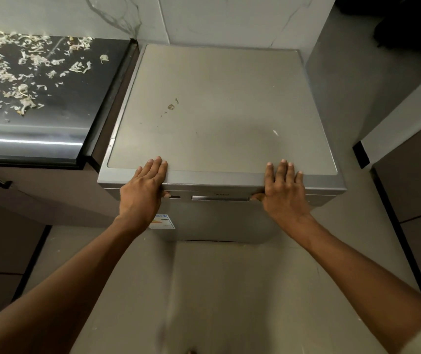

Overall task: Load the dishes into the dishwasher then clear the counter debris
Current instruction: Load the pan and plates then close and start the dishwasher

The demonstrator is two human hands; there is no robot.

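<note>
A grey freestanding dishwasher (217, 111) stands in the middle of the view, seen from above, with its door shut. My left hand (143, 187) lies flat on the front left edge of its top, fingers straight, thumb hooked under the lip. My right hand (284, 187) lies the same way on the front right edge, thumb beside the door handle slot (220, 198). Pale vegetable scraps (12, 72) are strewn over the black counter (76, 98) to the left. No dishes are in view.
A grey tiled floor (229, 290) spreads in front of the dishwasher. Brown cabinet fronts (416, 175) stand at the right and low on the left. A marbled white wall (204, 19) runs behind. A small brown stain (171, 107) marks the dishwasher top.
</note>
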